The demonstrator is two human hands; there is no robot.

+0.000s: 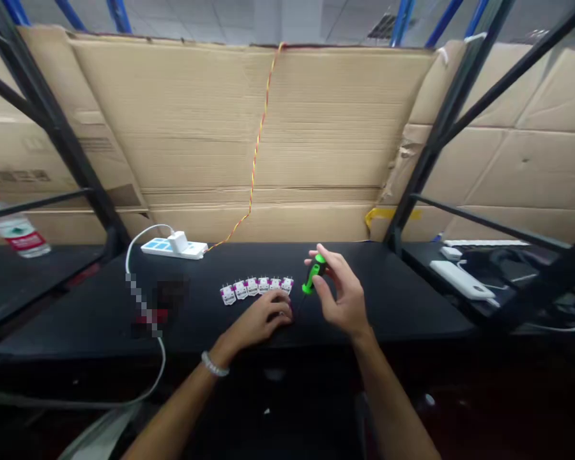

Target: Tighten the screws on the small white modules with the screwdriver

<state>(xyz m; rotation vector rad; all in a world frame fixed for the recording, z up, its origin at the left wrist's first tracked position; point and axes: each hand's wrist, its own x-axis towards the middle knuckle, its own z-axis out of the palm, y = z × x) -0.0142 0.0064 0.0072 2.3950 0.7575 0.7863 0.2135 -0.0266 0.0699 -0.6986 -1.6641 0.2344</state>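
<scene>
My right hand holds a green-handled screwdriver upright over the black table, its tip pointing down toward my left hand. My left hand rests on the table with its fingers curled over something small that I cannot make out. Just beyond its fingertips lies a curved row of several small white and purple parts. A bracelet circles my left wrist.
A white power strip with a plugged-in charger and white cable sits at the back left. A red-yellow twisted wire hangs down the cardboard wall. A water bottle stands far left. A white device lies on the right shelf.
</scene>
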